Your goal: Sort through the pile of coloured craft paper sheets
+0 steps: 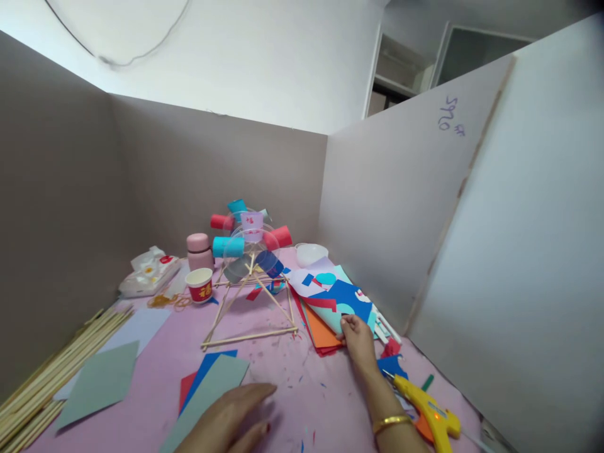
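My right hand (357, 340), with a gold bangle at its wrist, pinches the near edge of a pale blue paper sheet (329, 318) on the stack of coloured paper. Below that sheet's lifted edge, an orange sheet (318, 327) shows. My left hand (231, 418) is open, fingers apart, low in the view beside a grey-green paper sheet (212, 384). Blue paper (206, 371) and a red piece lie partly under that sheet. Beyond both hands stands a wheel model (252, 242) with coloured paper cups around clear discs, on a wooden stick frame (250, 336).
A yellow glue gun (425, 402) lies at the right, near paper scraps. Bundled wooden sticks (61, 384) lie at the left. Farther back are a paper cup (199, 286), a pink thermos (199, 251), a tissue pack (151, 274) and a white bowl (311, 254). Grey partitions enclose the table.
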The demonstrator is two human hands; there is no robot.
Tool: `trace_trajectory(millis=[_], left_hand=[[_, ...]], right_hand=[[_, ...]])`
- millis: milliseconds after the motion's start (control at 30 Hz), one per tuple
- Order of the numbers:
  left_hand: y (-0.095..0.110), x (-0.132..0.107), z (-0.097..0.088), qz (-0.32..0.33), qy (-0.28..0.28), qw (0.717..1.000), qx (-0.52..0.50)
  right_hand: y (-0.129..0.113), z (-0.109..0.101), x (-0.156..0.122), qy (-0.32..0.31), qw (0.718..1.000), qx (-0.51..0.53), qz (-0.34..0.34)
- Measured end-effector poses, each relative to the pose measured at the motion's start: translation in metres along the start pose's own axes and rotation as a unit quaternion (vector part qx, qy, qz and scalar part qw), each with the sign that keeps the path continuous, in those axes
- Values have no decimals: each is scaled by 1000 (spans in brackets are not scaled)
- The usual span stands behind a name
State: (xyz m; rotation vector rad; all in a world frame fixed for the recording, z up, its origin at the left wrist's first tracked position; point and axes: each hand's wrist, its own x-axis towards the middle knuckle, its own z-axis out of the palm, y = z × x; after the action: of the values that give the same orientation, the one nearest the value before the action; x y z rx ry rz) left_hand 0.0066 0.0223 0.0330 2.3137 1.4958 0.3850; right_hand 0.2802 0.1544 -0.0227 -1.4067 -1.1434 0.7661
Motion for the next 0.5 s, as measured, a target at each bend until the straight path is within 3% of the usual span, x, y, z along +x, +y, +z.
trace_trajectory(millis=[100,200,333,500], left_hand=[[31,43,5,-13,27,1000,3],[48,84,19,2,54,998,15],[55,124,33,18,67,997,35],[55,146,32,43,51,997,47]], right_hand=[[0,0,1,5,1000,9,0],[-1,-1,1,12,1000,19,2],[-3,-2,2,22,999,33,3],[-7,-2,1,33,998,53,3]])
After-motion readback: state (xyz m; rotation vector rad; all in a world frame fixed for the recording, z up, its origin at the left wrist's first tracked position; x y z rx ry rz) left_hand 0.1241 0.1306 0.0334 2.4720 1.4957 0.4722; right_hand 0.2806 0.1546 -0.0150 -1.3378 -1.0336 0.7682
